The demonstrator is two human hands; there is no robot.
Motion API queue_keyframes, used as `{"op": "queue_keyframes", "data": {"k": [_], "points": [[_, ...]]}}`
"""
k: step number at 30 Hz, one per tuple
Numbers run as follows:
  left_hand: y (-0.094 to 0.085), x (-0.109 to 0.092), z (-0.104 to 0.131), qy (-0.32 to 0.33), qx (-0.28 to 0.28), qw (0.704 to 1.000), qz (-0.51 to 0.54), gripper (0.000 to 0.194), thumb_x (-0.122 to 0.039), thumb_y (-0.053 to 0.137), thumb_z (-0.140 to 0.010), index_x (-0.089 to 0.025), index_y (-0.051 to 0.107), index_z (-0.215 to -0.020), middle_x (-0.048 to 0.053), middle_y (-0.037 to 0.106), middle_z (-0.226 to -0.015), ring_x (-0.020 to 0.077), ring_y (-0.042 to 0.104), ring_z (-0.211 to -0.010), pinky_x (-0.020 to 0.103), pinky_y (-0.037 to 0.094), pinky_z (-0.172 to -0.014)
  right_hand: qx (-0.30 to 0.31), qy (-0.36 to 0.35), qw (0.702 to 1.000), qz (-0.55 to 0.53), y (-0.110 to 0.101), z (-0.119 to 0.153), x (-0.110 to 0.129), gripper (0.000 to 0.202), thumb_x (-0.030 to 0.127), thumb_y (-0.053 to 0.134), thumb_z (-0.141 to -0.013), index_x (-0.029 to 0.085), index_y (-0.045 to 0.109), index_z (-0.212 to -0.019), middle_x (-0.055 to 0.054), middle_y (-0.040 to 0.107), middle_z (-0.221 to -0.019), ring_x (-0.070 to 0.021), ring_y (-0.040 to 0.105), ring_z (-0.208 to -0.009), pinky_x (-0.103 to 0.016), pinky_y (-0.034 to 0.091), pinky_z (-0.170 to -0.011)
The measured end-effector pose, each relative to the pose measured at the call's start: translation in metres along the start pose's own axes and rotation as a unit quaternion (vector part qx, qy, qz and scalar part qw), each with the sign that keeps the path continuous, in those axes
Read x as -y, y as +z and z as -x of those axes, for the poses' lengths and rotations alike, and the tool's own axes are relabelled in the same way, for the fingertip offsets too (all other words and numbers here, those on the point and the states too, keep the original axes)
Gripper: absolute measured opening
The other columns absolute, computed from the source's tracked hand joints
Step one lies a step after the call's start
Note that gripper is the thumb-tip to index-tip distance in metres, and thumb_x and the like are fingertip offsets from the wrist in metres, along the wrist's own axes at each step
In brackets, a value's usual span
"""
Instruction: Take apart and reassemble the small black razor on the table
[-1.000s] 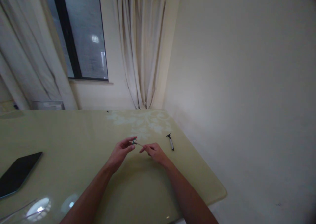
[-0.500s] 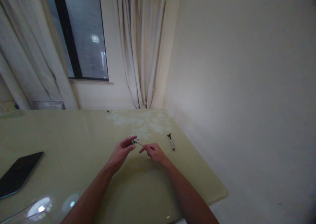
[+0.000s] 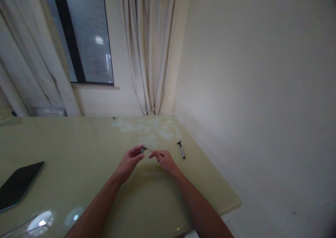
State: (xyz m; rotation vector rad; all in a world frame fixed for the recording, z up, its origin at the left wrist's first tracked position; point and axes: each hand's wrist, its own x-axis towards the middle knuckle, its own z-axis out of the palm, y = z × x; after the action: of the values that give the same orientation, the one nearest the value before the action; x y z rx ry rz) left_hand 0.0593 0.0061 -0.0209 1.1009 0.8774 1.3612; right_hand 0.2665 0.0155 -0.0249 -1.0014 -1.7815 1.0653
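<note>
Over the middle of the yellow-green table (image 3: pixel 86 140), my left hand (image 3: pixel 131 159) pinches a small dark green piece (image 3: pixel 143 150) between thumb and fingers. My right hand (image 3: pixel 164 160) is closed on a thin pale stick (image 3: pixel 149 149), which reaches left to the green piece. Whether the two are joined is too small to tell. To the right of my right hand lies a razor (image 3: pixel 181 150) with a grey handle and a black head.
A black flat tablet-like object (image 3: pixel 19 185) lies at the left. A tiny dark item (image 3: pixel 113 118) is near the back edge. A curtain (image 3: pixel 152 56) and window (image 3: pixel 89 38) stand behind; a wall (image 3: pixel 249 91) runs along the right.
The green piece and the pale stick have tilted slightly between my fingers, and my right hand has shifted a little. The whole view has moved slightly.
</note>
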Motion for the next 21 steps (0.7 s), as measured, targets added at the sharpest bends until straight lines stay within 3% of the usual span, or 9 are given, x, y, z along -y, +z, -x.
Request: {"op": "queue_keyframes", "data": {"k": [5, 8, 12, 16, 19, 21], "points": [[0.0014, -0.0024, 0.0017, -0.004, 0.004, 1.0, 0.014, 0.055, -0.036, 0.093, -0.059, -0.023, 0.08, -0.111, 0.01, 0.078, -0.108, 0.0229, 0.068, -0.097, 0.035, 0.05, -0.09, 0.061, 0.014, 0.998, -0.015, 0.0003, 0.0009, 0.0025, 0.066, 0.07, 0.051, -0.094, 0.012, 0.083, -0.095, 0.005, 0.031, -0.054, -0.0102, 0.028, -0.052, -0.025, 0.023, -0.053], [0.0018, -0.0032, 0.0022, -0.004, 0.002, 1.0, 0.023, 0.054, -0.035, 0.094, -0.059, -0.022, 0.08, -0.109, 0.01, 0.078, -0.109, 0.023, 0.067, -0.098, 0.034, 0.049, -0.09, 0.002, 0.008, 1.0, -0.009, 0.0015, 0.0007, 0.0034, 0.068, 0.07, 0.052, -0.093, 0.011, 0.083, -0.095, 0.005, 0.031, -0.054, -0.0102, 0.028, -0.053, -0.025, 0.022, -0.053], [0.0009, -0.0017, 0.0014, -0.007, -0.006, 0.999, 0.034, 0.055, -0.035, 0.094, -0.058, -0.022, 0.08, -0.11, 0.009, 0.078, -0.109, 0.0215, 0.067, -0.095, 0.034, 0.049, -0.089, 0.044, 0.011, 0.999, -0.002, 0.002, -0.0004, 0.003, 0.067, 0.071, 0.052, -0.092, 0.012, 0.084, -0.096, 0.005, 0.033, -0.054, -0.01, 0.029, -0.052, -0.025, 0.023, -0.053], [0.0003, -0.0002, 0.0003, -0.005, -0.01, 0.999, 0.039, 0.053, -0.033, 0.094, -0.057, -0.02, 0.081, -0.107, 0.011, 0.078, -0.108, 0.0237, 0.067, -0.099, 0.035, 0.048, -0.09, -0.016, -0.005, 1.0, 0.014, 0.002, -0.0013, 0.0024, 0.069, 0.072, 0.052, -0.092, 0.011, 0.084, -0.093, 0.004, 0.034, -0.056, -0.0103, 0.031, -0.053, -0.025, 0.023, -0.054], [0.0007, -0.0008, 0.0008, -0.008, -0.01, 0.999, 0.045, 0.053, -0.032, 0.095, -0.057, -0.022, 0.081, -0.108, 0.009, 0.078, -0.105, 0.0215, 0.066, -0.095, 0.032, 0.048, -0.087, 0.034, 0.006, 0.999, -0.003, 0.0021, -0.0014, 0.002, 0.068, 0.072, 0.053, -0.092, 0.012, 0.084, -0.094, 0.005, 0.032, -0.054, -0.01, 0.029, -0.052, -0.025, 0.023, -0.053], [0.0012, -0.0018, 0.0016, -0.009, -0.013, 0.999, 0.05, 0.053, -0.032, 0.095, -0.057, -0.023, 0.081, -0.108, 0.008, 0.078, -0.104, 0.0192, 0.065, -0.091, 0.03, 0.048, -0.085, 0.025, 0.01, 1.0, -0.005, 0.0022, -0.0016, 0.0016, 0.067, 0.072, 0.053, -0.092, 0.012, 0.084, -0.093, 0.005, 0.031, -0.054, -0.0099, 0.028, -0.052, -0.025, 0.023, -0.053]]}}
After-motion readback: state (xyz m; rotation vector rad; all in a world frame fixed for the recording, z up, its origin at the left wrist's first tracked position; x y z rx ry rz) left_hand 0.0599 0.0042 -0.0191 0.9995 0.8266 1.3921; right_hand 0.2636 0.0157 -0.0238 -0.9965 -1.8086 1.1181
